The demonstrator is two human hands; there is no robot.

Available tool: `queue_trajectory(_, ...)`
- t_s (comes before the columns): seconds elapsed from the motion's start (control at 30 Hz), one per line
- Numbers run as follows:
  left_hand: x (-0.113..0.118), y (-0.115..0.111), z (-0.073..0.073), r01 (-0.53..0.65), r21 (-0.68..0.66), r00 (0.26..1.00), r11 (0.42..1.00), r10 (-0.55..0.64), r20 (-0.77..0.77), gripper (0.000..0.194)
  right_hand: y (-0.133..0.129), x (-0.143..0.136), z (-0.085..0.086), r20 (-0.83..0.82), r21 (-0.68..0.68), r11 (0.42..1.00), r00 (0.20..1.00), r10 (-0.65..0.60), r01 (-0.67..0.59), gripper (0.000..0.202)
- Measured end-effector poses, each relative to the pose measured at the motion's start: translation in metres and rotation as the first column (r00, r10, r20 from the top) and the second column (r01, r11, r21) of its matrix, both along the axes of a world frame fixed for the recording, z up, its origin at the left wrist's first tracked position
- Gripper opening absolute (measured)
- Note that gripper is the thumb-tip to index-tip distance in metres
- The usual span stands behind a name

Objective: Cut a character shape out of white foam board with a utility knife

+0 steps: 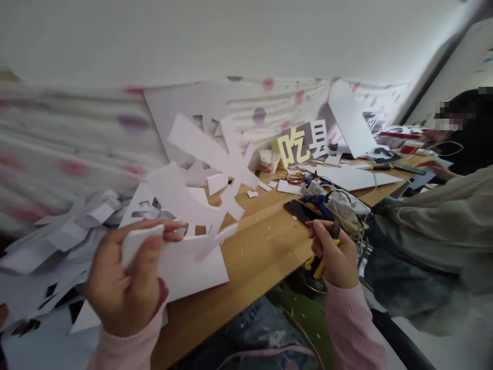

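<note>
On the left, my left hand [123, 277] pinches a white board piece [140, 246] between thumb and fingers. Just beyond it are large white cut-out boards [181, 192], one with a curved edge; whether they join the held piece I cannot tell. A flat white sheet [192, 275] lies beneath them at the table edge. My right hand [333, 252] is closed around a yellow-handled tool [319, 268], held near the table's front edge. Its exact kind is partly hidden by the fingers. A dark phone [300, 209] lies just beyond that hand.
White offcuts [65, 236] are heaped at left. Cables and a power strip [350, 204] crowd the table [265, 241] edge near my right hand. A paper cup [269, 160] and cut-out characters [295, 146] stand at the back. Another person [431, 205] sits at right.
</note>
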State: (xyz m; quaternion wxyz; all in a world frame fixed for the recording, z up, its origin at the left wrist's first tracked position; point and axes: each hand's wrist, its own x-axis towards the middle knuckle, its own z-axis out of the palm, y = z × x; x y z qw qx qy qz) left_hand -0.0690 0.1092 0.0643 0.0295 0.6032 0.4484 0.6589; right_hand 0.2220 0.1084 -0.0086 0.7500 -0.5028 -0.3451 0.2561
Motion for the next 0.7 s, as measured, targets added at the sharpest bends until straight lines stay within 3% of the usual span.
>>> queue_trajectory(0.07,0.014,0.008,-0.006,0.125,0.094,0.956,0.988,-0.095,-0.277,0.022,0.01,0.001,-0.011,-0.096,-0.077,0.996,0.995,0.034,-0.041,0.038)
queue_trajectory(0.17,0.032,0.03,-0.032,0.321,0.106,0.748,0.941,-0.184,-0.637,0.037,0.025,0.005,-0.028,-0.34,-0.165,0.979,0.938,0.061,-0.123,0.048)
queue_trajectory(0.3,0.044,0.063,-0.088,0.265,0.056,0.613,0.963,-0.123,-0.78,0.033,0.041,0.016,-0.043,-0.526,-0.206,0.95,0.845,0.094,-0.234,0.048)
queue_trajectory(0.37,0.044,0.073,-0.116,0.234,-0.05,0.544,0.971,-0.173,-0.821,0.036,0.046,0.021,-0.049,-0.537,-0.222,0.944,0.839,0.09,-0.244,0.047)
queue_trajectory(0.43,0.039,0.076,-0.134,0.138,-0.213,0.508,0.967,-0.254,-0.823,0.041,0.05,0.023,-0.055,-0.538,-0.238,0.937,0.838,0.091,-0.254,0.047)
queue_trajectory(0.5,0.033,0.072,-0.137,0.068,-0.375,0.488,0.925,-0.359,-0.796,0.048,0.055,0.022,-0.061,-0.511,-0.271,0.926,0.854,0.092,-0.262,0.048)
queue_trajectory(0.57,0.027,0.064,-0.124,0.152,-0.458,0.483,0.876,-0.47,-0.739,0.044,0.06,0.019,-0.067,-0.415,-0.345,0.904,0.905,0.094,-0.252,0.048)
queue_trajectory(0.63,0.023,0.05,-0.101,0.256,-0.404,0.606,0.878,-0.471,-0.641,0.032,0.065,0.015,-0.072,-0.256,-0.457,0.851,0.955,0.151,-0.257,0.049)
queue_trajectory(0.7,0.016,0.03,-0.079,0.303,-0.31,0.717,0.901,-0.43,-0.548,0.033,0.07,0.011,-0.077,-0.116,-0.562,0.77,0.95,0.288,-0.302,0.049)
